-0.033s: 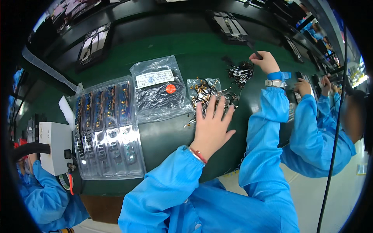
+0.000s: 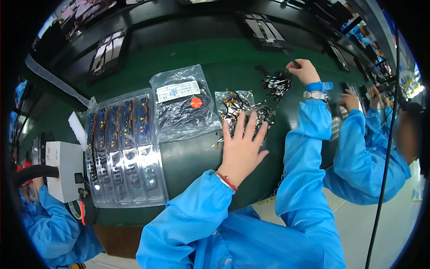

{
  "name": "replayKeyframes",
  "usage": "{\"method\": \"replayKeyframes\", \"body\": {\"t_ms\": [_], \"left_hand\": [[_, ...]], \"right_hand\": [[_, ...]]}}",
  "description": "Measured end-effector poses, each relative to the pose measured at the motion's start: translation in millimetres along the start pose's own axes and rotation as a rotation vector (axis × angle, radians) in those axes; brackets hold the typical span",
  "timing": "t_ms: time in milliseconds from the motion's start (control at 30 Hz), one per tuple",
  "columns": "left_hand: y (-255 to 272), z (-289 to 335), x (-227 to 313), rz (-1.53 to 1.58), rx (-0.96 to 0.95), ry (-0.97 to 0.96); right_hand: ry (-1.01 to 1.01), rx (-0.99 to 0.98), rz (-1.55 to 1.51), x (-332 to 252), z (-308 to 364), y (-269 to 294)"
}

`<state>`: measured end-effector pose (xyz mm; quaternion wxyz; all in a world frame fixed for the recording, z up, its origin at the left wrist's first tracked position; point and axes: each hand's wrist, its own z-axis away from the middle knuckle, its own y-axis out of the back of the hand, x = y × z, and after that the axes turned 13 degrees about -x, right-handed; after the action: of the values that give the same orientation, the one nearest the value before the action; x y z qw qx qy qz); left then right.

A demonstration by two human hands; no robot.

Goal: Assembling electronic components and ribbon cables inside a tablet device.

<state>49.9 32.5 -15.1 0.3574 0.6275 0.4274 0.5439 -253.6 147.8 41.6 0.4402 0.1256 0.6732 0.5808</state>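
My left hand lies palm down with its fingers spread. Its fingertips reach the near edge of a loose pile of short black cables with gold-coloured ends, partly on a clear plastic bag. Farther right, my right hand is closed, thumb against fingers, on a slim dark strip that points away toward the back. What kind of thing the strip is, I cannot make out. Just left of that hand lies a bunch of black cables with silvery-white ends.
Left of the pile lies a clear bag of dark parts with a label and an orange sticker. Beyond it is a clear tray of small boards. A white box stands at left. Co-workers' blue sleeves are close on the right.
My left hand has shifted very slightly to the left, fingers still spread. The right hand has barely moved and keeps its hold on the dark strip.
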Motion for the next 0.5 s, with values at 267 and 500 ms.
{"method": "replayKeyframes", "body": {"t_ms": [267,500], "left_hand": [[-17.3,-13.7,-9.0,-0.149,0.113,0.118],[7.9,9.1,-7.2,0.015,0.155,0.077]], "right_hand": [[-0.017,0.525,0.147,-35.5,-12.2,-31.9],[-0.376,0.289,-1.894,-58.1,-115.7,-75.7]]}}
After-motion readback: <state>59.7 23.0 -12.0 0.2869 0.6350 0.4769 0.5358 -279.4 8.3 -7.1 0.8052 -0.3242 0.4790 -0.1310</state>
